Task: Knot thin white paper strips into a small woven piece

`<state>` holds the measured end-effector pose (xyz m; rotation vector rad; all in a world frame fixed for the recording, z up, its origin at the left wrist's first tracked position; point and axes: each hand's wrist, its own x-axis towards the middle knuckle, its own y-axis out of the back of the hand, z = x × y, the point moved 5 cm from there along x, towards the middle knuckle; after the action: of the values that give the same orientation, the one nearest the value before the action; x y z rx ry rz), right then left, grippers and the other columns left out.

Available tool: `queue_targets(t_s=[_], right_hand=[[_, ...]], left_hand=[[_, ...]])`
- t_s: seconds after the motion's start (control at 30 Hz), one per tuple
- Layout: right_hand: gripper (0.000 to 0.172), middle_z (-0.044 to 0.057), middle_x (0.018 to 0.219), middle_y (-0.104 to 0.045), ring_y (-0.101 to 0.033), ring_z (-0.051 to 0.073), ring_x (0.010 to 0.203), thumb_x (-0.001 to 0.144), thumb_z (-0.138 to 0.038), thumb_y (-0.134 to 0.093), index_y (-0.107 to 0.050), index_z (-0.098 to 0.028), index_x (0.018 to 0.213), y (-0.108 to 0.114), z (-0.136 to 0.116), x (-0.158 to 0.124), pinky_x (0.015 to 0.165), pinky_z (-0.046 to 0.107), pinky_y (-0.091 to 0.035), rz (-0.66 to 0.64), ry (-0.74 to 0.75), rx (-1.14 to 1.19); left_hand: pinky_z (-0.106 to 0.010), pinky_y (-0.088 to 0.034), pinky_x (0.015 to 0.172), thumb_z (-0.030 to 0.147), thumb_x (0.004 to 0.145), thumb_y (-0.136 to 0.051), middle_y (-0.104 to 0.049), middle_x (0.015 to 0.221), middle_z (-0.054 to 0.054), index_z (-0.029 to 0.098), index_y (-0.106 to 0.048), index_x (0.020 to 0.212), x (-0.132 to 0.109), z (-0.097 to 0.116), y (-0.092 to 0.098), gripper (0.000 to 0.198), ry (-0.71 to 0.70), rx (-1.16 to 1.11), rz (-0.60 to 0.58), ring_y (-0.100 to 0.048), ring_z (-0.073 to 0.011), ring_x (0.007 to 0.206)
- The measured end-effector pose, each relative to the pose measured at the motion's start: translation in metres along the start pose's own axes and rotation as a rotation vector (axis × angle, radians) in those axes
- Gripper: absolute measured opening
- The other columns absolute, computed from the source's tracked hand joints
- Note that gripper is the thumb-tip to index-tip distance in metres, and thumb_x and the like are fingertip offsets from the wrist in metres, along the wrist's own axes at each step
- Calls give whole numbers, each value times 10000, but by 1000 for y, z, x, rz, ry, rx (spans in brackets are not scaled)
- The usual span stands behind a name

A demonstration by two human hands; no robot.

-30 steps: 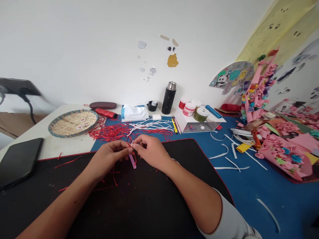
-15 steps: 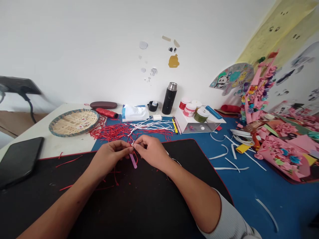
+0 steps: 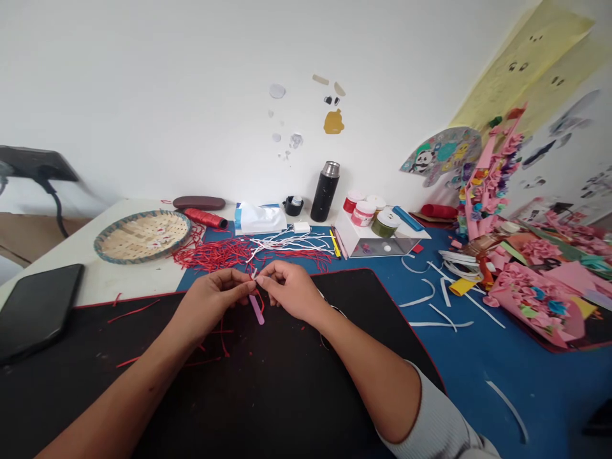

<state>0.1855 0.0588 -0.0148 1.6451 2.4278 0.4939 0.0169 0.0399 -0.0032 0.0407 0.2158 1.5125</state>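
Both of the person's hands meet over the far middle of a black mat [image 3: 287, 395]. The left hand [image 3: 210, 299] and the right hand [image 3: 291, 293] have their fingertips pressed together at one spot, thumbs and forefingers closed tight on a white paper bit [image 3: 253, 275] held just above the mat. A pink stick [image 3: 257, 310] slants down from that pinch towards five o'clock, its lower end over the mat. From here I cannot tell which hand carries it. A few thin red strands hang around it, and red scraps lie on the mat under the left wrist.

Taking the pinch as the centre:
- **Twelve o'clock:** a heap of red paper strips [image 3: 215, 252] lies close by, tangled with white strips [image 3: 291, 241] on its right side. Both sit on the blue table cover [image 3: 478, 357].
- **Behind the heap:** a tissue pack [image 3: 258, 218], and a red thread spool [image 3: 205, 218] lying on its side.
- **Ten o'clock:** a round woven basket [image 3: 141, 234] sits on the bare white tabletop.
- **Nine o'clock:** a black phone [image 3: 36, 309] lies flat at the mat's edge, well apart from the hands.
- **One o'clock:** a black flask [image 3: 325, 191] stands upright against the wall. Just to its right, paint jars [image 3: 363, 213] are grouped on a small white box.
- **Three o'clock:** loose curled white strips are scattered across the blue cover. Past them is a pile of pink paper flowers [image 3: 535, 299] and coloured offcuts.
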Motion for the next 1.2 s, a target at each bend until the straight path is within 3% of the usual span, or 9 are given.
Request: queue_targets(t_s=[0.2,0.43,0.53,0.63,0.9,1.07,1.2], right_hand=[[198,-12,779,-689,-619,139,685,977,-409,-659,-703,-219,1011,2,-6,-3,622,260,-394,-10,17,-297],[363,73,948,-710,-652,220,823,940,-555,-688,-691,-193,971,-18,-18,-9,668,305,-383,-75,74,-697],[242,82,963,-707,-662,234,852,951,-435,-698,-688,-194,979,-21,-17,-10,681,308,-389,-53,66,-750],[118,52,914,-704,-637,193,788,949,-317,-678,-683,-203,918,-19,-15,-9,650,290,-358,-32,68,-679],[60,-17,766,-686,-594,134,670,896,-224,-669,-630,-206,854,-7,-8,-5,613,249,-361,35,15,-391],[70,-38,677,-655,-597,122,581,951,-213,-612,-589,-213,885,-10,-2,-5,584,228,-422,-24,-35,-124],[80,-16,756,-690,-578,104,563,956,-198,-611,-568,-205,889,-12,-2,-4,546,211,-434,-55,-38,43]], left_hand=[[-274,-449,588,487,684,-875,-700,641,-12,220,-739,760,5,-6,19,310,-49,-101,112,-618,-185,620],[-275,-427,567,474,670,-878,-675,603,-1,216,-724,741,6,-2,15,309,-56,-100,96,-589,-178,585],[-273,-426,570,464,647,-889,-679,610,1,210,-724,744,7,-1,13,317,-56,-93,87,-583,-175,581],[-267,-420,567,465,636,-891,-678,615,7,208,-718,740,7,-1,12,327,-63,-108,89,-568,-164,569],[-277,-447,570,528,661,-857,-692,639,-17,208,-729,721,6,1,15,350,-81,-115,114,-612,-190,602],[-292,-493,649,524,604,-906,-722,731,-31,206,-735,726,9,-4,20,381,-94,-208,196,-641,-204,699],[-306,-549,734,509,560,-950,-710,788,-21,193,-730,741,12,-12,23,425,-55,-340,234,-652,-194,761]])
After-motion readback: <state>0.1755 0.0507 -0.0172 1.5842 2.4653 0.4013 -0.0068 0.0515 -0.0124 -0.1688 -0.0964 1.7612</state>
